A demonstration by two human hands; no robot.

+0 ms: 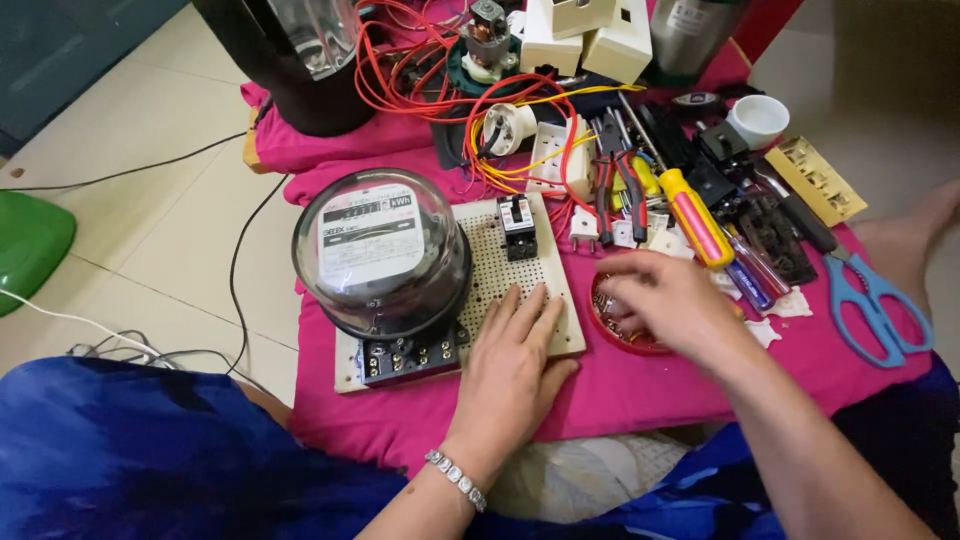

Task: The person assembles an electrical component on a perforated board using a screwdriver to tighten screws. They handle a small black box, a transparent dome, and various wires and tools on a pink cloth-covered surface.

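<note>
The left hand (512, 362) lies flat, fingers released, on the perforated board (500, 275); the right hand (668, 300) dips curled fingers into the red lid (612, 327) just right of the board.

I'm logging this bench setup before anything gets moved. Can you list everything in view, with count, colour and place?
electric meter: one, black with clear dome, left on the board
perforated board: one, cream, on the pink cloth
small breaker: one, black, top of the board
pink cloth: one, covering the low table
red dish: one, shallow, under the right hand
screwdriver: one, yellow and pink handle, right of the board
pliers: red-handled, count unclear, above the board
scissors: one, blue, far right
white cup: one, upper right
wires: a tangle, red and yellow, top centre
left hand: flat on the board, bracelet on the wrist
right hand: fingers over the red dish
</note>
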